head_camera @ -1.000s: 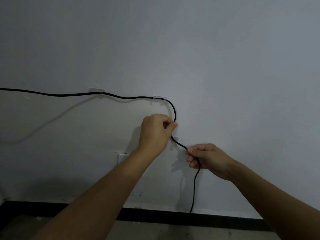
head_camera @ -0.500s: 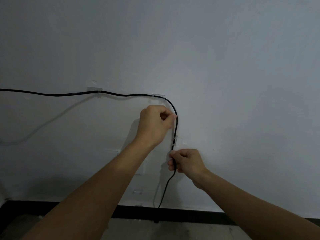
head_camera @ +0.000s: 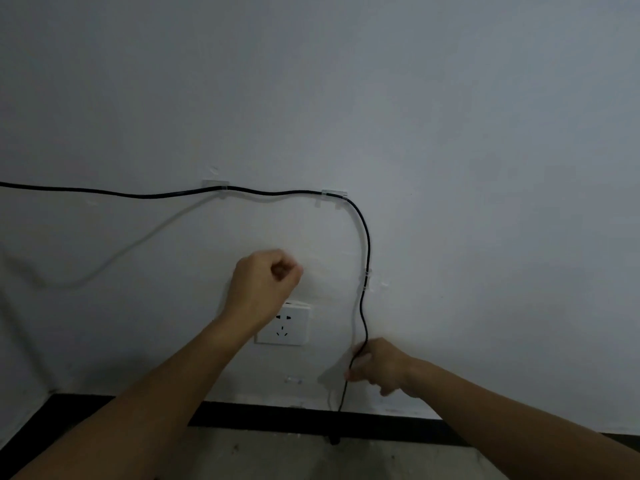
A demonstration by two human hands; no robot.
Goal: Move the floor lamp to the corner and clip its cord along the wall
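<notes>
The black cord (head_camera: 366,244) ran along the wall (head_camera: 450,133) above both hands, seated in two clear clips, the first (head_camera: 215,185) above and to the left of the left hand, the second (head_camera: 334,194) up and to its right, then curved down through a third clip (head_camera: 366,279) between the hands and into the right hand (head_camera: 379,367). That hand was closed around the cord below the third clip, the loose end dropping past it to the dark baseboard (head_camera: 277,415). The left hand (head_camera: 265,282) was curled into a loose fist, holding nothing, well clear of the cord and just above a white wall socket (head_camera: 289,327). A further small clip (head_camera: 293,380) sat below the socket, left of the right hand. The lamp itself was not visible. The likely risk was a hard downward pull by the right hand popping the cord out of the third clip or peeling that clip off the wall.
</notes>
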